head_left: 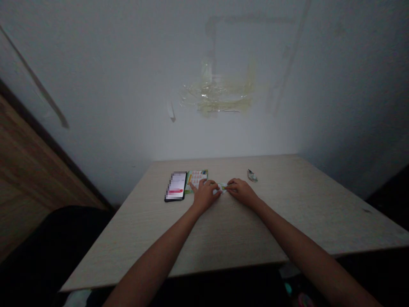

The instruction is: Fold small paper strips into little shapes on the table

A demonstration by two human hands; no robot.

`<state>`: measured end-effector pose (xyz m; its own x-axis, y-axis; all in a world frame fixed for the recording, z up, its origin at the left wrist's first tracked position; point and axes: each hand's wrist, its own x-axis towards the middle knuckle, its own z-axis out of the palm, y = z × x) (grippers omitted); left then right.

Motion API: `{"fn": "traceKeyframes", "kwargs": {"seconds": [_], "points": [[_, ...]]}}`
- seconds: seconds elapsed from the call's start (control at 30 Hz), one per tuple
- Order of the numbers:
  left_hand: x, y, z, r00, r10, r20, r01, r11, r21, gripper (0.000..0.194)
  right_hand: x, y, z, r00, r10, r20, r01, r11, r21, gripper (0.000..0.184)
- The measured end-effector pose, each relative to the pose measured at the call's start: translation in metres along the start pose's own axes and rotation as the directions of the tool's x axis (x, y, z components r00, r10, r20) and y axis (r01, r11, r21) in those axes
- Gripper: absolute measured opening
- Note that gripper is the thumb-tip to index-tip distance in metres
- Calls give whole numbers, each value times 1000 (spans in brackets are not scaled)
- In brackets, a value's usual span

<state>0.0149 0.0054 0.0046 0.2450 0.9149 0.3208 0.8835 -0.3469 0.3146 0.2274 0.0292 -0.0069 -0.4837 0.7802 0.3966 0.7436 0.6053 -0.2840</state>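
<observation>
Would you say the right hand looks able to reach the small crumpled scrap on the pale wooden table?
Probably yes: the small crumpled scrap lies just beyond the right hand, to its right, with nothing visible between them, though that hand seems busy at a small white-and-green piece.

The head camera is looking forward and down from the person's side of a table (243, 238), facing a wall (128, 85) nearly square on. It is taking in a wide sweep, with a wooden panel (25, 179) slanting in at the left. The wall is filling the upper half, and the table is spreading below. Both hands, the left (204, 194) and the right (240, 191), are showing small, well apart from the lens.
</observation>
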Motion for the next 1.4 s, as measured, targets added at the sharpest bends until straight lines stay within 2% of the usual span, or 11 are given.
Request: {"fn": "traceKeyframes", "kwargs": {"seconds": [0.27,0.87,1.1,1.4], "points": [[4,-6,-2,999,43,30,-43,999,17,19,-1,-1,1,1000,5,-13,-5,1000,-2,21],[5,-14,7,993,115,1,-115,993,24,24,-1,3,5,999,-11,-35,11,1000,-9,21],[7,-14,3,974,228,-9,-225,967,120,23,-2,3,7,998,-18,-56,18,1000,-13,20],[11,-5,1,988,154,2,-154,986,67,19,-3,8,12,996,-36,-79,39,999,38,21]]}}
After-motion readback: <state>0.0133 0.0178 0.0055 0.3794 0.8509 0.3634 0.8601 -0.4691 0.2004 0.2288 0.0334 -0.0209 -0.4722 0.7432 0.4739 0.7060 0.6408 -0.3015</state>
